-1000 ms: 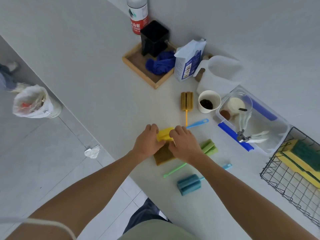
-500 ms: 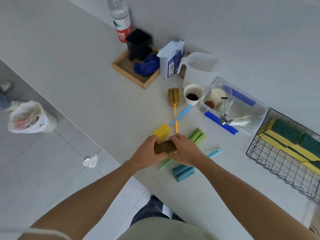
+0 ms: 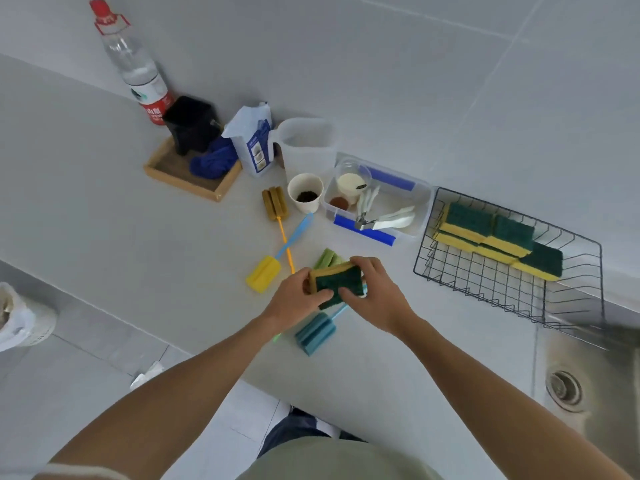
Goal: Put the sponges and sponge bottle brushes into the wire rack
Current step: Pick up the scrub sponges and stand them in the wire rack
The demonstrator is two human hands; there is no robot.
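Note:
Both hands hold one yellow-and-green sponge (image 3: 337, 282) above the counter, green side up. My left hand (image 3: 294, 299) grips its left end, and my right hand (image 3: 375, 294) grips its right end. The black wire rack (image 3: 485, 282) stands to the right with several yellow-and-green sponges (image 3: 498, 237) along its far side. On the counter lie a yellow bottle brush (image 3: 264, 273), a brown one (image 3: 275, 202), a blue one (image 3: 316, 333) and a green one (image 3: 327, 258), partly hidden by the held sponge.
A clear box (image 3: 419, 202) with utensils, a paper cup (image 3: 305, 192), a jug (image 3: 306, 147), a carton (image 3: 252, 140), a wooden tray (image 3: 166, 171) and a water bottle (image 3: 138, 64) line the back. A sink drain (image 3: 564, 389) is at the lower right. The counter edge runs diagonally at the left.
Both hands have lifted the sponge off the counter and turned it green side up, shifting slightly right. The view has swung so the rack shows more fully.

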